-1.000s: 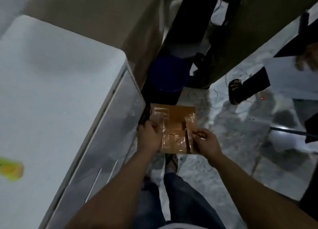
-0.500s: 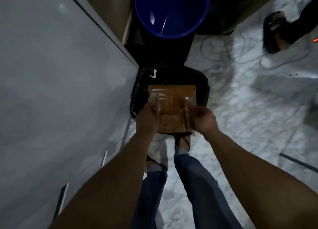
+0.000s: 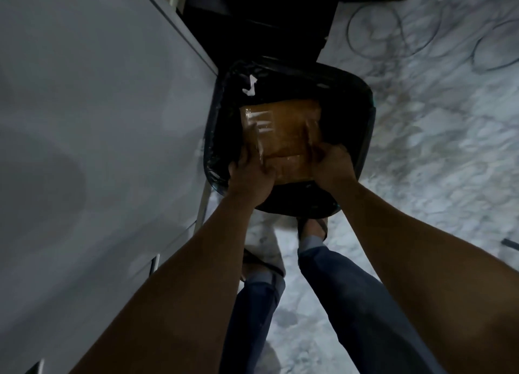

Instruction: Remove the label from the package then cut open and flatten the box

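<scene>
Below, both hands (image 3: 251, 174) (image 3: 331, 164) gripping flattened box (image 3: 283, 133), over black bin (image 3: 365, 115)

A pale cabinet (image 3: 98, 149) walls off the frame's left, touching the black bin (image 3: 362, 149) at centre. Marble floor (image 3: 435, 163) lies open at right, with cables (image 3: 393, 28) at upper right.

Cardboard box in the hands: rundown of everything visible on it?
The cardboard box is brown, flat-looking and roughly square, wrapped in strips of glossy clear tape that catch the light near its upper left corner. No label can be made out in the dim, blurred frame. It is held level over the open black-lined bin. The left hand grips its near left edge, the right hand its near right edge. Whether it is cut open cannot be told.
</scene>
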Available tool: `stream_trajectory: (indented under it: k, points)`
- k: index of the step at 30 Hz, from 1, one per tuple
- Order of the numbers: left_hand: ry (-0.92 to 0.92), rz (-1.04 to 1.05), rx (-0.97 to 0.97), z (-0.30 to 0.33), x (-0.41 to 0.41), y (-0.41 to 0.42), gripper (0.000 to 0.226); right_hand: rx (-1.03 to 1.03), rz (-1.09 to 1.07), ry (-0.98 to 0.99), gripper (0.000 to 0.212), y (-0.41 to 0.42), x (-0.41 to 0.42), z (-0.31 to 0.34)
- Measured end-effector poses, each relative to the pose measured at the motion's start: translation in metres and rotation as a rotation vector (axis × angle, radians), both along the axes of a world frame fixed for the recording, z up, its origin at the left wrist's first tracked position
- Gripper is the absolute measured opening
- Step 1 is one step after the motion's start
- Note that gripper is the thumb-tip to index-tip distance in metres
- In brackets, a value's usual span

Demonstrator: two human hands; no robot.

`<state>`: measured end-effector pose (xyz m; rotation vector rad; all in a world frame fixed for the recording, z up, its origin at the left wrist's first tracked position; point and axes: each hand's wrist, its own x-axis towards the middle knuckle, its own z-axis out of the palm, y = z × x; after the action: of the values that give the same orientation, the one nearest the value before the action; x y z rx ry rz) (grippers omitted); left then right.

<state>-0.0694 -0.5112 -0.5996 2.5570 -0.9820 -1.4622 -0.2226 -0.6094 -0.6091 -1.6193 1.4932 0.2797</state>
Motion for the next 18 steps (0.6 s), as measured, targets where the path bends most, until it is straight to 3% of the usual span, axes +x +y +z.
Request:
stream_trajectory:
  k: [5, 9, 11, 13, 18]
  points:
    - [-0.119, -0.094, 0.069, -0.014, -0.003, 0.000, 0.071, 0.090, 0.135, 0.050, 0.039, 0.004, 0.000, -0.015]
    - [-0.123, -0.014, 0.047, 0.006, -0.001, 0.006, 0.071, 0.100, 0.125, 0.054, 0.038, 0.008, -0.004, 0.009]
    - [-0.127, -0.056, 0.026, 0.035, -0.002, 0.010, 0.074, 0.087, 0.100, 0.049, 0.044, 0.011, -0.006, 0.035]
    - [-0.127, -0.064, -0.006, 0.070, -0.002, 0.014, 0.061, 0.069, 0.083, 0.028, 0.046, 0.015, -0.008, 0.069]
    - [-0.103, -0.095, -0.118, 0.171, -0.014, 0.016, 0.046, 0.048, 0.143, 0.002, 0.034, 0.023, -0.014, 0.165]
